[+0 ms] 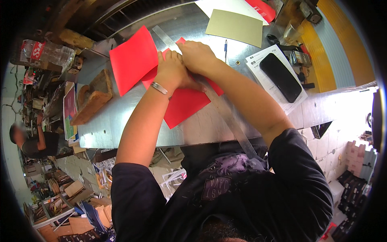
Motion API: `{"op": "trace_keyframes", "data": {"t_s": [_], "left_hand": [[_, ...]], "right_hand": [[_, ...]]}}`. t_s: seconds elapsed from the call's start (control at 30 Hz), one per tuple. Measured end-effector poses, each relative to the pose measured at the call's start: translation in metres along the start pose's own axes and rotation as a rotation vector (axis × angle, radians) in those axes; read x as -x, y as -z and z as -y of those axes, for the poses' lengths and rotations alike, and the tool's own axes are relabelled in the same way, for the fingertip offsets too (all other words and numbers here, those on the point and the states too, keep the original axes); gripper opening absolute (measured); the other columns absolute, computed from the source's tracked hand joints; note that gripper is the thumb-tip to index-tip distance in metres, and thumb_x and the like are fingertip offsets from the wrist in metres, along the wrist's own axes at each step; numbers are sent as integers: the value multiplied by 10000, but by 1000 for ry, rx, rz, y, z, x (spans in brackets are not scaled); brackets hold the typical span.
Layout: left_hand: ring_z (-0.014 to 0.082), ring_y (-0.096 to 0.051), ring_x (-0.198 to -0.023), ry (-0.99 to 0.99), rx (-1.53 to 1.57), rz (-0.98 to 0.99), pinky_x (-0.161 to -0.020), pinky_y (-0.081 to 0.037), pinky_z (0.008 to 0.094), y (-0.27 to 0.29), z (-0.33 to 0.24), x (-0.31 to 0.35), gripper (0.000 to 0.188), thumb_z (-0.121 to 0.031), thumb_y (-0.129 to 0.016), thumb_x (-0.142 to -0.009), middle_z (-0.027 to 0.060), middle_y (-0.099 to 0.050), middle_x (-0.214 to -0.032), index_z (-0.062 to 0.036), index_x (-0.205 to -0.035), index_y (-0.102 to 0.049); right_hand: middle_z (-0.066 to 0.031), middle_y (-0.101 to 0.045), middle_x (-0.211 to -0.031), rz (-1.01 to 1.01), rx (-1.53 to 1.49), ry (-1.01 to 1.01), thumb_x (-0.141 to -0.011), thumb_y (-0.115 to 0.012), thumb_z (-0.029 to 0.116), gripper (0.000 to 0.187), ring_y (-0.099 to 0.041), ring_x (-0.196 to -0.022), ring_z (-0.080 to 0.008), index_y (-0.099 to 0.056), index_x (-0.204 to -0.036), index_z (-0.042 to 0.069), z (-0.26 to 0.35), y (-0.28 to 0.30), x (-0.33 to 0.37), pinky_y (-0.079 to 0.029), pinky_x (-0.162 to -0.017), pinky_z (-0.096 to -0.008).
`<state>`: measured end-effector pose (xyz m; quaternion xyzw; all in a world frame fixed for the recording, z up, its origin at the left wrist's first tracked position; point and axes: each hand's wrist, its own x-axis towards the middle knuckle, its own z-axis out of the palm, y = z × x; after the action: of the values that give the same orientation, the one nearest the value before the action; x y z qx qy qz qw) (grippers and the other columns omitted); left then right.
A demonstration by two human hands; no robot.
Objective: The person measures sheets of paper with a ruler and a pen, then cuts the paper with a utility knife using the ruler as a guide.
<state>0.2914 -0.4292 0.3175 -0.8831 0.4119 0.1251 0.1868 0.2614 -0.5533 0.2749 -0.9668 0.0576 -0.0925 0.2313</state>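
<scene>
A long metal ruler lies slantwise over a red sheet on the metal table. My left hand is spread over the sheet and the ruler, its fingers pointing away from me and its thumb stretched out to the right. Touching it, my right hand is bent in a closed grip over the ruler's far part. Whatever its fingers hold is hidden beneath the hand. Another red sheet, raised along its fold or edge, stands at the left of my hands.
A worn wooden block sits on the left. Rightward lie a black phone on printed papers, a pen and an olive card. Behind them is a clear cup. A person is at far left.
</scene>
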Motion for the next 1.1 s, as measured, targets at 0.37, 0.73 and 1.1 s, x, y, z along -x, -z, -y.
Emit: {"op": "trace_keyframes", "data": {"t_s": [0.37,0.73,1.1], "left_hand": [[397,-294,-1655,49,-15,73,-1352,-109,649,7,-4,1,1545,-923,-884,-454,170,-437,-1724,-129,-1700,-432],[344,-443,-1568,26,44,61,-1342,-141,655,11,-3,-2,1438,-911,-902,-438,195,-603,-1537,-15,-1521,-598],[409,-403,-1588,-4,13,86,-1309,-201,657,17,-5,-4,1353,-939,-870,-442,262,-618,-1517,74,-1326,-719]], "right_hand": [[-227,-810,-1056,35,27,-11,-931,-672,204,240,-806,-995,-396,-822,-996,28,2,2,3,-647,-868,-506],[-201,-757,-1153,-182,-69,22,-965,-631,107,425,-788,-1024,-395,-689,-1378,29,-11,4,24,-635,-867,-519],[-98,-694,-1230,-251,420,-211,-979,-635,52,525,-735,-1071,-295,-661,-1493,157,-82,87,149,-611,-859,-460]]}}
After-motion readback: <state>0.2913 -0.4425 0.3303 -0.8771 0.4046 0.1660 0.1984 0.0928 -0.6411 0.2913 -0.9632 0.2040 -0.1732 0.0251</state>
